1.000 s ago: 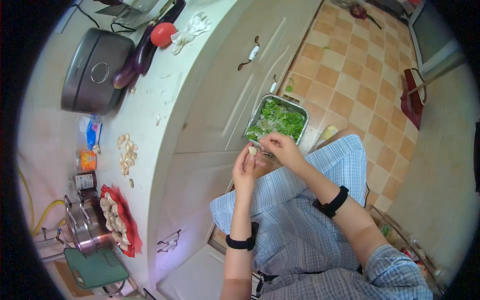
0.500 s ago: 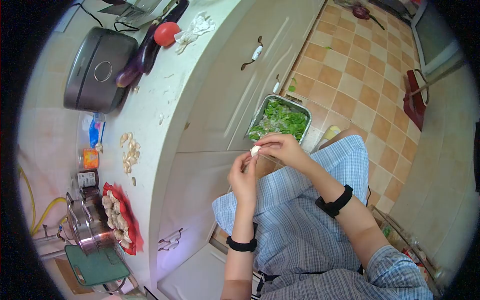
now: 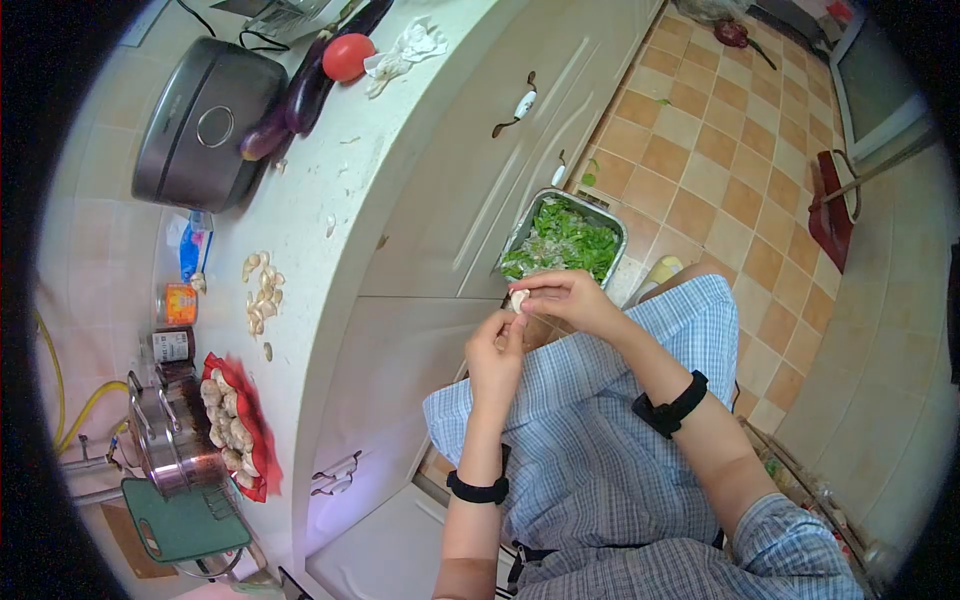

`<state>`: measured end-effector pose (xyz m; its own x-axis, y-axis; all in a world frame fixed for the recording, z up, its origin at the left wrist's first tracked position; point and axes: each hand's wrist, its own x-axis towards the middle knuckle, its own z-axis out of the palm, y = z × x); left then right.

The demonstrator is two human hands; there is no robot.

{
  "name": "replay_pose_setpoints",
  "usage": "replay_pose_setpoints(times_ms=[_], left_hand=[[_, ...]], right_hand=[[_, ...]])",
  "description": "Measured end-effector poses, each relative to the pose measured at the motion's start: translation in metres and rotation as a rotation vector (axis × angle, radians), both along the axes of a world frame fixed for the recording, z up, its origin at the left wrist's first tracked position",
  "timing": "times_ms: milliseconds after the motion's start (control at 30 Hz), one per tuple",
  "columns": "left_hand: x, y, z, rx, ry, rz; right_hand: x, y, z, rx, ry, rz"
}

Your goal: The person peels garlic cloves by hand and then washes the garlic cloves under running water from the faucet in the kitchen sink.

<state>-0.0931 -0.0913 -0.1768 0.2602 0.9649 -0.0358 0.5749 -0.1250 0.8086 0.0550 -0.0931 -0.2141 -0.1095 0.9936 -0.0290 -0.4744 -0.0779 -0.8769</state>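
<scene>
A whitish garlic clove [image 3: 518,299] is pinched at the fingertips of my right hand [image 3: 570,301], whose fingers are closed. My left hand [image 3: 494,360] is also closed, its thumb and fingertips against the lower side of the same clove. Both hands are above my lap, close to a bin [image 3: 622,240] with green leaves and pale scraps in it. On the counter [image 3: 300,270] to the left lies a loose group of garlic cloves [image 3: 265,300]. Garlic bulbs [image 3: 228,425] rest in a red net bag [image 3: 262,455] nearby.
Along the counter are a dark rice cooker [image 3: 205,130], eggplants [image 3: 310,90], a tomato [image 3: 348,57], crumpled tissue [image 3: 408,50], jars [image 3: 178,304], a steel pot [image 3: 170,440] and a green cutting board [image 3: 185,520]. Cabinet doors [image 3: 440,200] face the tiled floor. A red dustpan [image 3: 832,215] stands by the wall.
The view has shifted slightly. My left fingers have dropped a little lower on the clove, and more of the clove shows beside my right fingertips.
</scene>
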Motion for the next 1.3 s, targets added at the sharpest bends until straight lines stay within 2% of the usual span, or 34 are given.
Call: replay_pose_setpoints(times_ms=[67, 100, 167, 233, 333, 400, 633, 733, 933, 1033, 1100, 1300], left_hand=[[-0.001, 0.002, -0.001, -0.182, -0.102, 0.002], [-0.002, 0.003, -0.003, -0.182, -0.102, 0.003], [-0.002, 0.005, -0.007, 0.044, 0.001, -0.007], [0.003, 0.005, 0.007, 0.055, -0.059, 0.056], [0.006, 0.005, 0.018, 0.107, -0.146, 0.109], [0.007, 0.006, 0.020, 0.128, -0.110, -0.005], [0.003, 0.009, 0.017, 0.110, -0.140, 0.046], [-0.002, 0.011, 0.013, 0.070, -0.226, 0.077], [-0.010, 0.014, 0.018, 0.103, -0.093, -0.006], [-0.015, 0.016, 0.023, 0.086, 0.009, -0.109], [-0.019, 0.018, 0.021, 0.174, 0.147, -0.236], [-0.018, 0.015, 0.021, 0.196, 0.157, -0.282]], right_hand=[[-0.001, 0.000, 0.000, -0.035, 0.025, 0.010], [-0.002, 0.001, -0.001, -0.019, 0.024, -0.012], [-0.003, 0.001, 0.000, 0.000, 0.020, -0.032], [-0.003, 0.000, 0.007, 0.061, -0.265, -0.135], [0.002, -0.003, 0.020, -0.010, -0.395, -0.096], [0.000, -0.003, 0.022, -0.002, -0.415, -0.084], [-0.007, -0.003, 0.024, 0.122, -0.430, -0.133], [-0.011, -0.005, 0.029, 0.047, -0.418, -0.141], [-0.009, -0.003, 0.014, 0.052, -0.395, -0.110], [-0.002, -0.003, 0.015, 0.001, -0.448, 0.023], [-0.002, -0.004, 0.011, 0.026, -0.457, 0.045], [0.006, -0.005, 0.016, 0.021, -0.465, 0.132]])
